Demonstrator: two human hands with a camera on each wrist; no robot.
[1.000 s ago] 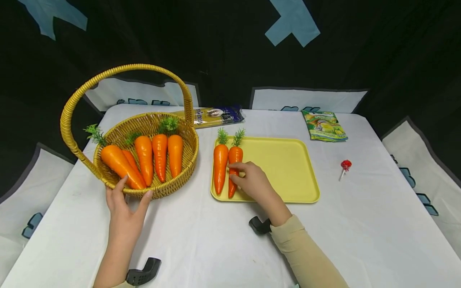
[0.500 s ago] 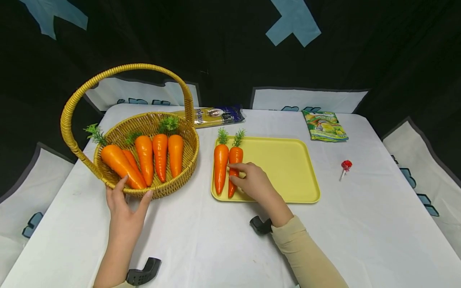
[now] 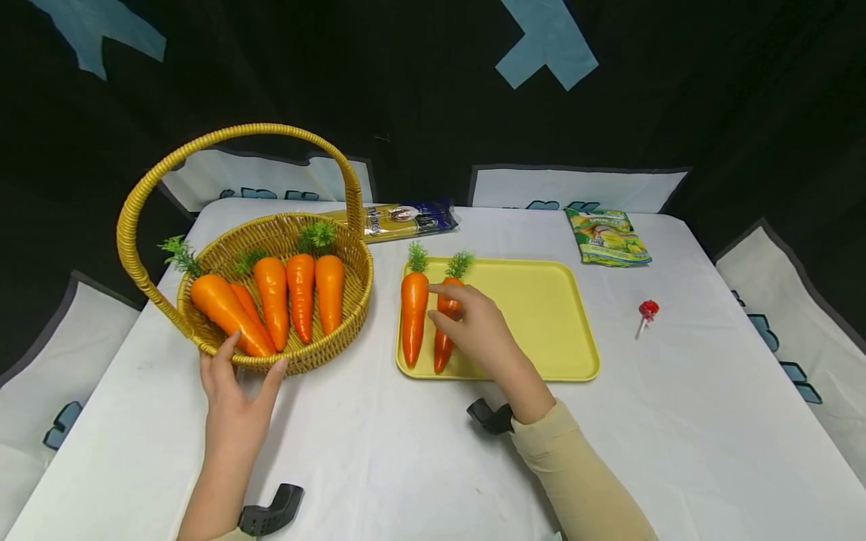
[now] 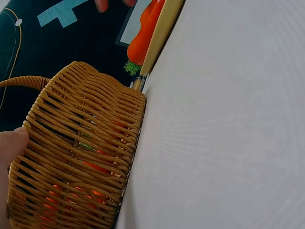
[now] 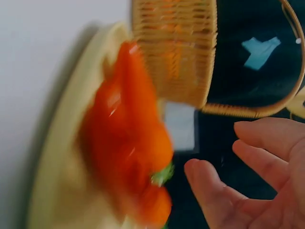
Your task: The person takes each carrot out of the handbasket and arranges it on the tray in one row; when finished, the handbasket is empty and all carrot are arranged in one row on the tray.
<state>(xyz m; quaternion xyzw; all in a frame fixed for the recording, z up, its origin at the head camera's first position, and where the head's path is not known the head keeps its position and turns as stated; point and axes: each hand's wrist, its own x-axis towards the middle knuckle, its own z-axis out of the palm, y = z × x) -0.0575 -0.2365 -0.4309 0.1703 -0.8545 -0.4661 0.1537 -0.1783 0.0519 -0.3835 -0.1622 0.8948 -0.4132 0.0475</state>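
Observation:
My left hand (image 3: pixel 233 406) rests against the near side of a wicker basket (image 3: pixel 338 342), fingers spread and fingertips at the rim. In the left wrist view the thumb (image 4: pixel 13 143) touches the basket's rim. Several carrots (image 3: pixel 274 304) with green tops lie in the basket. On a yellow tray (image 3: pixel 528 315) two more lie side by side, a left carrot (image 3: pixel 414 315) and a right carrot (image 3: pixel 443 347). Over the right one hovers my right hand (image 3: pixel 479 330), hiding part of it. The right wrist view shows its fingers apart, with nothing between them, clear of the blurred carrots.
Behind the basket lies a long yellow and blue packet (image 3: pixel 406 219). A green packet (image 3: pixel 609 238) is at the back right, and a red lollipop (image 3: pixel 648 312) lies right of the tray. The basket's tall handle (image 3: pixel 243 131) arches above it. A white cloth (image 3: pixel 379 466) covers the table.
My right hand has let go of the right carrot and risen slightly. That carrot's leafy end has shifted right, away from the left carrot. The left hand and basket stay put.

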